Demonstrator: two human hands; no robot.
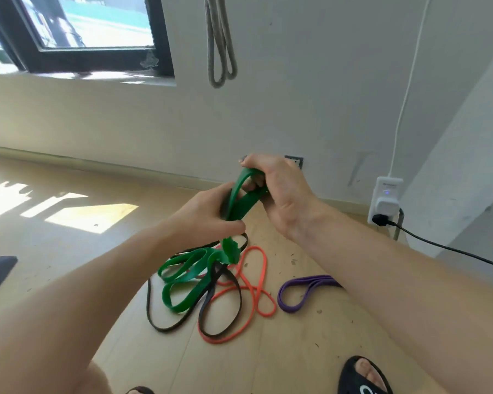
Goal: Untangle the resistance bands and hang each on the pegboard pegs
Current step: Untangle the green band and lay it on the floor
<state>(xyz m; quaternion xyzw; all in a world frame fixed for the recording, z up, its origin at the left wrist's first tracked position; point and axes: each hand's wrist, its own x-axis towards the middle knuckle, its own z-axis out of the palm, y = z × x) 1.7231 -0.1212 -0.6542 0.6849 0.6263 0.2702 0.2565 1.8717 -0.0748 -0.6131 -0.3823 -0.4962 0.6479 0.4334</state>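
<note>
Green band (182, 282) in both hands – L (208, 214); R (279, 191)

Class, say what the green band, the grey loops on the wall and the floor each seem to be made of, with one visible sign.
Green band: probably rubber or latex, smooth with a slight sheen; it bends in flat, floppy loops.
Grey loops: possibly rope or fabric-covered band; dull, rough-looking surface.
Floor: pale wood or laminate planks; straight seams show.

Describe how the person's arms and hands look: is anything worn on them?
Both arms are bare from the forearm down: no sleeves show in the view. The left hand and the right hand wear no gloves. No watch, bracelet or ring is visible on the wrists or fingers that show.
</note>
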